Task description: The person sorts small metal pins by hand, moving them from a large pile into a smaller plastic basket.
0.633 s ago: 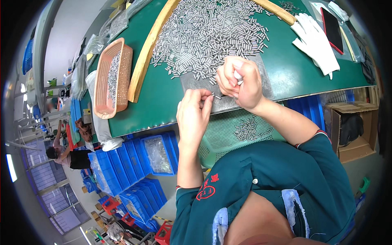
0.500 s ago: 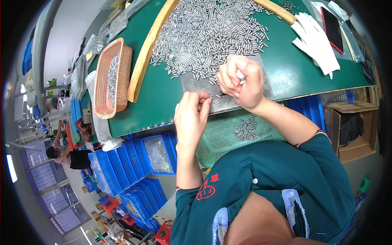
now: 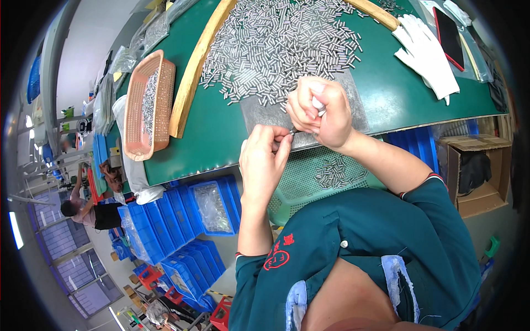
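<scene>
I see a green desk [image 3: 221, 127] filling the upper half of the view, its near edge running just above my forearms. Spread over its middle toward the far edge lies a broad heap of small silver metal pins [image 3: 276, 44], hemmed on the left by a curved wooden strip [image 3: 190, 83]. Beyond that strip, near the desk's left edge, an orange plastic basket [image 3: 146, 105] holds more pins. At the far right corner a pair of white gloves [image 3: 425, 52] rests beside a dark phone with a red rim [image 3: 448, 30]. A grey metal sheet [image 3: 265, 113] lies at the near edge under my hands.

Below the near edge, a green mesh tray [image 3: 301, 182] sits in front of my body with a small cluster of pins [image 3: 334, 171] in it. To its left are rows of blue plastic bins [image 3: 182, 220], and to the right an open cardboard box [image 3: 475, 171].

My right hand [image 3: 320, 113] is curled into a fist over the grey sheet, clamped around a small white-tipped tool whose body I cannot make out. My left hand [image 3: 265, 163] is just below it at the near edge, its fingertips pinched together on a single thin pin [image 3: 292, 131], which meets the right hand's fingers. The two hands touch at that point.
</scene>
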Motion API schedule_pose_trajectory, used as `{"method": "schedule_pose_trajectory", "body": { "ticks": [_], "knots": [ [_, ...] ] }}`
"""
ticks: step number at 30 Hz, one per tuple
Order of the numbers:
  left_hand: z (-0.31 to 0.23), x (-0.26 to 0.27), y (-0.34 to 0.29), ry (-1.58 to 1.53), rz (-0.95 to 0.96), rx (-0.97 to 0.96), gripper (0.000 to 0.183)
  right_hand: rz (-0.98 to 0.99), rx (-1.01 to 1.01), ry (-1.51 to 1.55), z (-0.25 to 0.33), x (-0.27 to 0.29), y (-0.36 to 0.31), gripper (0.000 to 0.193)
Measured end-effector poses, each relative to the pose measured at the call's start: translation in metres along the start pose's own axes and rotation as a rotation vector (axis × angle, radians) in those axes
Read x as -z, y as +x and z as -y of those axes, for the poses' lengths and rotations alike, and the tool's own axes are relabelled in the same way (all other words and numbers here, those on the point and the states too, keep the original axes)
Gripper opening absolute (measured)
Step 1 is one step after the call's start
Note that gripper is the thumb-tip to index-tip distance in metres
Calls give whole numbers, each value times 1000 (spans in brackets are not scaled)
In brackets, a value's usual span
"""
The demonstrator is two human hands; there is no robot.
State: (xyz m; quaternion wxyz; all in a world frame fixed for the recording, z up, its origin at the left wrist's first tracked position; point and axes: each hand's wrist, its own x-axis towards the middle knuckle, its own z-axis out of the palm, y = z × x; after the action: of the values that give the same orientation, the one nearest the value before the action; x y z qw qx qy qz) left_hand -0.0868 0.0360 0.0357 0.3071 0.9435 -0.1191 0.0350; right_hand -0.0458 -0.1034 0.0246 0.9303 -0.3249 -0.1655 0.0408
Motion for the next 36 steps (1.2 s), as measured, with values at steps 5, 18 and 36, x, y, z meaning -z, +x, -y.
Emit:
{"method": "schedule_pose_trajectory", "body": {
  "ticks": [5,18,36],
  "knots": [
    [2,-1,-2,-8,-13,-11,10,23,-16,1,1,-3,-1,30],
    [12,2,6,-99,8,-190,11,-9,-1,0,3,-1,0,29],
    [2,-2,-1,-46,0,38,9,-35,-36,-10,4,-4,0,30]
  ]
}}
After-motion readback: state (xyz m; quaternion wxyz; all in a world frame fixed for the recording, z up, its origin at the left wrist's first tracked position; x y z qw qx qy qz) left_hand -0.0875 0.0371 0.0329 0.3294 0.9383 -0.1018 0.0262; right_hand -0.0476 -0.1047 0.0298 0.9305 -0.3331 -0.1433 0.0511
